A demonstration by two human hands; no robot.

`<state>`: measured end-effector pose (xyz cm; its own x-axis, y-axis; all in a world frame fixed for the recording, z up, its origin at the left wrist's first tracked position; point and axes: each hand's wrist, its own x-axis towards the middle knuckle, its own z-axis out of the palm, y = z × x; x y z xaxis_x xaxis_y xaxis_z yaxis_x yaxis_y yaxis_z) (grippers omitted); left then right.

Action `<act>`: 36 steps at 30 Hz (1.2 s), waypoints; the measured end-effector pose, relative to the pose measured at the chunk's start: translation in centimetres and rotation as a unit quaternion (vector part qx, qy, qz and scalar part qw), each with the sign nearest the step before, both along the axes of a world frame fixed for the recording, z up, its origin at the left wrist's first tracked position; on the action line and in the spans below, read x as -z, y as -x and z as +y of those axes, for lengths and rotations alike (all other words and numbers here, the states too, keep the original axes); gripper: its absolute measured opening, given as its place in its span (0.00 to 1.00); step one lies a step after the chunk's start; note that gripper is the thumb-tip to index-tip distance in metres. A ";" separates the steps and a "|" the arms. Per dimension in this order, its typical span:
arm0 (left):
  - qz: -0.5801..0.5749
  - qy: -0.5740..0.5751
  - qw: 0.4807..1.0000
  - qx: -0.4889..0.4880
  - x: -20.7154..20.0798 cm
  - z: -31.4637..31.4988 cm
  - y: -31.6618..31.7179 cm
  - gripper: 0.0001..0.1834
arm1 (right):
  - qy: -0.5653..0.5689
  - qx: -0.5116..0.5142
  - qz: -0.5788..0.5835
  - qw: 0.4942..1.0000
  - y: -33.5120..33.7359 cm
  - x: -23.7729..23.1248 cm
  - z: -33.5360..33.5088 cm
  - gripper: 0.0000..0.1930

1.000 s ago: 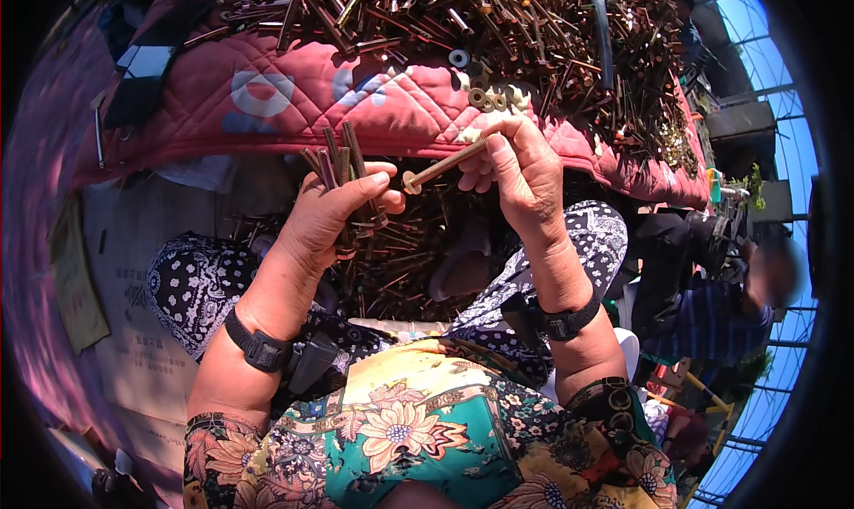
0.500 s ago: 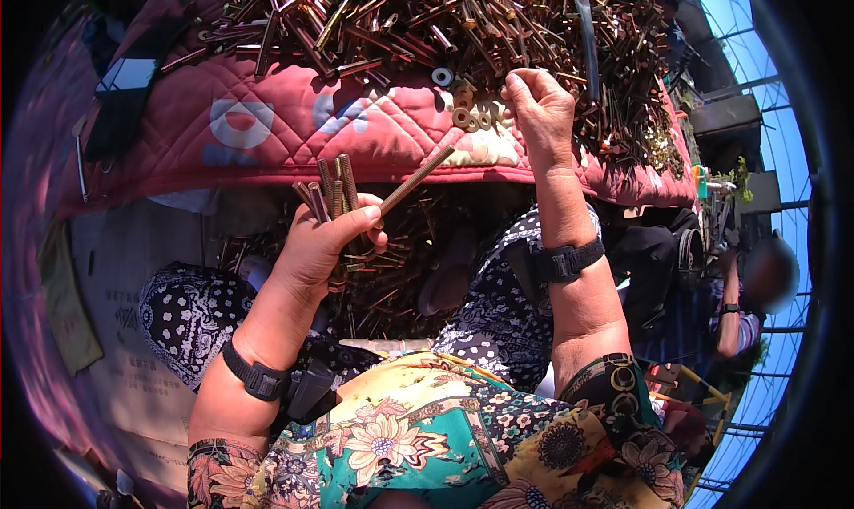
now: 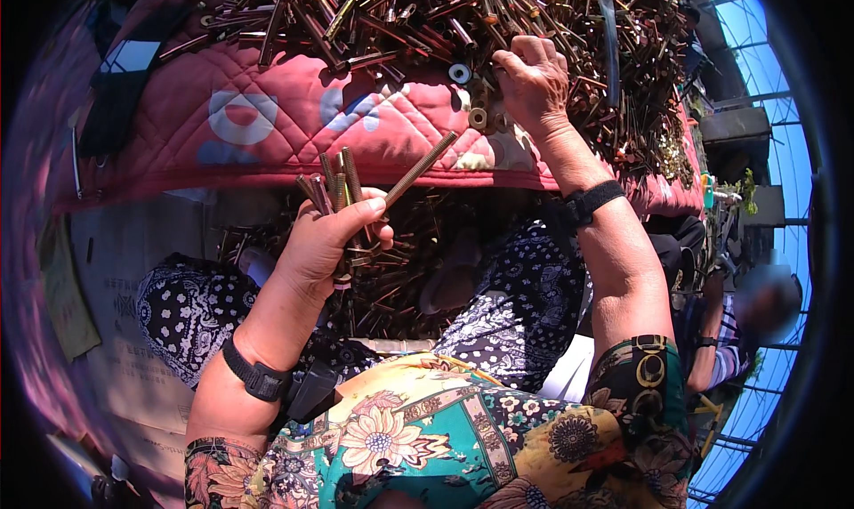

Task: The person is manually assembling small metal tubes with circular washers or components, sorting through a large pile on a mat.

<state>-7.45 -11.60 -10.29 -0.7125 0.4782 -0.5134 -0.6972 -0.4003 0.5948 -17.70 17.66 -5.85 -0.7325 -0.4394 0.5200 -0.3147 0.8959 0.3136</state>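
My left hand (image 3: pixel 322 242) is closed round several long threaded bolts. Most stand upright in the grip with their heads below the fist, while one long bolt (image 3: pixel 422 169) slants out to the right past my thumb. My right hand (image 3: pixel 535 84) is at the near edge of a heap of brass-coloured bolts (image 3: pixel 356 28), its fingers curled in. Whatever those fingers hold is hidden. Just left of that hand lie a yellowish washer (image 3: pixel 478 117) and a pale, silvery washer (image 3: pixel 459 73).
A red quilted cover (image 3: pixel 285 135) lies under the heap. A blue-grey strip (image 3: pixel 609 51) rests on the bolts at right. More bolts (image 3: pixel 409 282) lie below, between my legs. Cardboard (image 3: pixel 142 260) is at left. Another person (image 3: pixel 721 331) sits at far right.
My right hand has moved farther away, up to the heap, and its fingers have curled in. Fewer washers show beside it. My left hand keeps its bolts in nearly the same place.
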 end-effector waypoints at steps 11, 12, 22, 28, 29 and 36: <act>0.006 0.005 1.000 -0.004 0.1 -0.4 -0.1 0.13 | -0.001 -0.205 -0.103 0.973 -5.4 -4.4 -5.0 0.13; 0.010 0.005 1.000 -0.001 0.1 -0.3 -0.1 0.13 | -0.019 -0.221 -0.104 0.970 -5.6 -4.8 -5.2 0.14; 0.123 0.060 0.989 0.063 0.2 -0.8 -0.4 0.14 | 0.080 -0.251 -0.297 0.918 -9.3 -3.9 -7.0 0.13; 0.132 0.020 0.987 0.084 -0.2 -0.8 -0.8 0.12 | 0.116 -0.247 -0.320 0.908 -11.3 -2.2 -9.8 0.10; 0.134 0.022 0.987 0.081 0.0 -0.9 -0.8 0.12 | 0.123 -0.253 -0.307 0.909 -11.2 -2.0 -9.8 0.09; 0.058 0.032 0.998 0.007 -0.4 -1.4 0.1 0.15 | 0.485 -0.007 -0.236 0.842 -4.1 -1.2 -6.3 0.07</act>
